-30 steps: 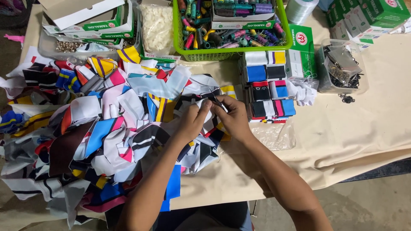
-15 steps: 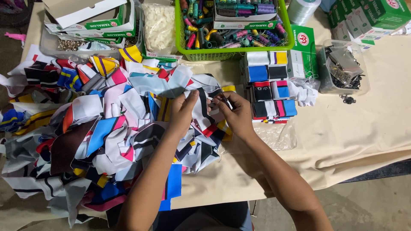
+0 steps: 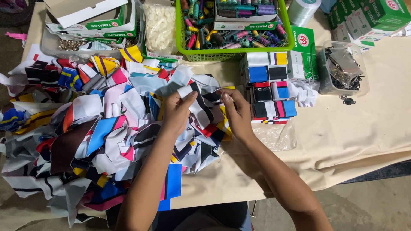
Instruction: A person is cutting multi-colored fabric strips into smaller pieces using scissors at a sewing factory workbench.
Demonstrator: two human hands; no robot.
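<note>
My left hand (image 3: pixel 176 112) pinches one end of a white fabric strip with a black stripe (image 3: pixel 200 105) above a big loose pile of multicoloured fabric scraps (image 3: pixel 98 132). My right hand (image 3: pixel 236 112) grips the strip's other end, fingertips near the top of the pile. Both hands hold the strip taut between them, just left of a neat stack of folded coloured pieces (image 3: pixel 270 87).
A green basket of thread spools (image 3: pixel 233 25) stands at the back centre. A bag of white buttons (image 3: pixel 159 26), open cardboard boxes (image 3: pixel 92 19), green boxes (image 3: pixel 370 15) and a clear tub of dark metal clips (image 3: pixel 342 70) surround it. A cream cloth (image 3: pixel 355 137) covers the table.
Both hands moved up and apart over the pile. The left hand swapped from a grey scrap to the white strip, which is now stretched between both hands.
</note>
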